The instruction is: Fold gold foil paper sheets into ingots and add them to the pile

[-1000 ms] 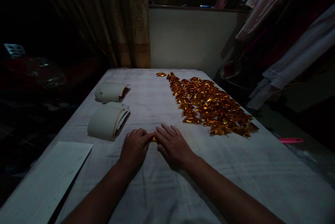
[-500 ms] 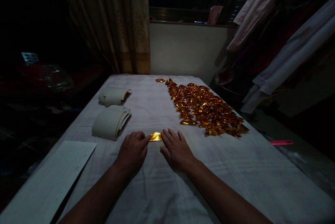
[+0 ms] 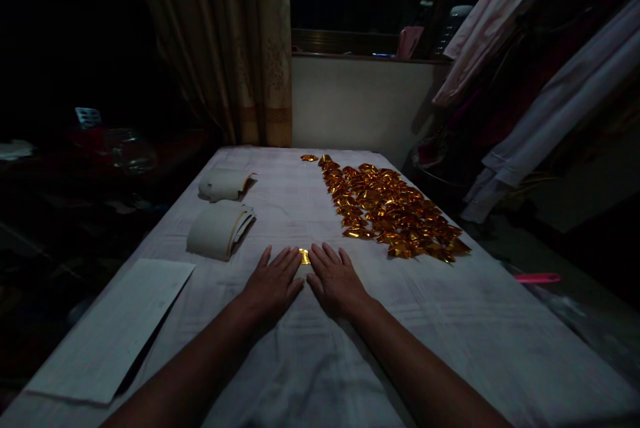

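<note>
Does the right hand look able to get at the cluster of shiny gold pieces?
Probably yes: the right hand lies flat with fingertips at a small gold strip, and only pale cloth shows between that hand and the cluster.

Gleaming bright, the gold foil (image 3: 305, 257) lies flat, just a short, shiny strip showing, catching the light, its ends covered by the left hand (image 3: 273, 281) one side, the right hand (image 3: 339, 278) the other!

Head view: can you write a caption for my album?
Left hand and right hand touch gold foil near shiny folded pieces.
</note>
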{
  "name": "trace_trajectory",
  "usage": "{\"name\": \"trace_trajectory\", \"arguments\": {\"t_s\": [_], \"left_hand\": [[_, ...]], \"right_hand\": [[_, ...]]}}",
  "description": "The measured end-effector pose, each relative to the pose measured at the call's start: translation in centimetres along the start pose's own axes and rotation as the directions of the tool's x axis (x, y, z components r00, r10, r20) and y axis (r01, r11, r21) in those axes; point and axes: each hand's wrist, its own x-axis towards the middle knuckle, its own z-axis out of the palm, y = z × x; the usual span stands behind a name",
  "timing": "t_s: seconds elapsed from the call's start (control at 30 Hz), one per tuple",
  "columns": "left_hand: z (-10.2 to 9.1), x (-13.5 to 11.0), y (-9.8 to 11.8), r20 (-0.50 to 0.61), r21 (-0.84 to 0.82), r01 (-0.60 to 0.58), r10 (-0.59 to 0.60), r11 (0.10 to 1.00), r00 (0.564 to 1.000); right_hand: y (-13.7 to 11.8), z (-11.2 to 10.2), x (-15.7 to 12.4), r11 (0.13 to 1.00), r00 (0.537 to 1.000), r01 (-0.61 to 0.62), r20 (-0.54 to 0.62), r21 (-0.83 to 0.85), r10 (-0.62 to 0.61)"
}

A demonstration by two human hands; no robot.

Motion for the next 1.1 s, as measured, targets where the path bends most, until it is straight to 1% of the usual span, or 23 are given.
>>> {"name": "trace_trajectory", "arguments": {"t_s": [0.13,0.23,0.33,0.43,0.6,0.7,0.83,0.97,1.1], "left_hand": [[-0.5,-1.5,-0.8,-0.032,0.048,0.016,-0.015,0.999,0.999],[-1.3,-1.7,-1.0,-0.061,0.078,0.034,-0.029,0.996,0.998],[-2.4,-0.8,-0.8,-0.086,0.101,0.032,-0.023,0.994,0.996],[-3.2,0.6,-0.9,-0.063,0.128,0.039,-0.031,0.991,0.998],[-3.2,2.3,-1.6,-0.001,0.135,0.012,-0.012,0.991,1.0],[-3.1,2.5,-1.6,0.019,0.123,0.007,-0.009,0.992,1.0],[-3.5,2.6,-1.5,0.009,0.087,0.033,-0.034,0.996,0.999],[-4.0,2.6,-1.6,-0.035,0.011,0.113,-0.113,0.994,0.993],[-3.9,2.6,-1.4,-0.063,-0.102,0.2,-0.207,0.975,0.976]], "right_hand": [[-0.2,-0.1,-0.1,1.0,1.0,-0.012,-0.014,0.002,0.012],[-0.5,-0.4,-0.1,1.0,0.999,-0.019,-0.036,-0.011,0.018],[-0.8,-0.9,0.3,0.999,0.996,-0.012,-0.089,-0.037,0.009],[-0.8,-1.5,0.9,0.997,0.993,0.022,-0.114,-0.071,-0.03],[-0.7,-2.2,1.8,0.997,0.995,0.021,-0.094,-0.068,-0.028],[-0.7,-2.2,1.9,0.998,0.995,0.022,-0.099,-0.057,-0.028],[-0.8,-2.2,2.0,0.999,0.994,0.024,-0.11,-0.035,-0.027],[-0.5,-2.1,2.2,0.999,0.987,-0.031,-0.158,0.015,0.033],[-0.3,-1.7,2.4,0.984,0.963,-0.149,-0.209,0.101,0.167]]}}
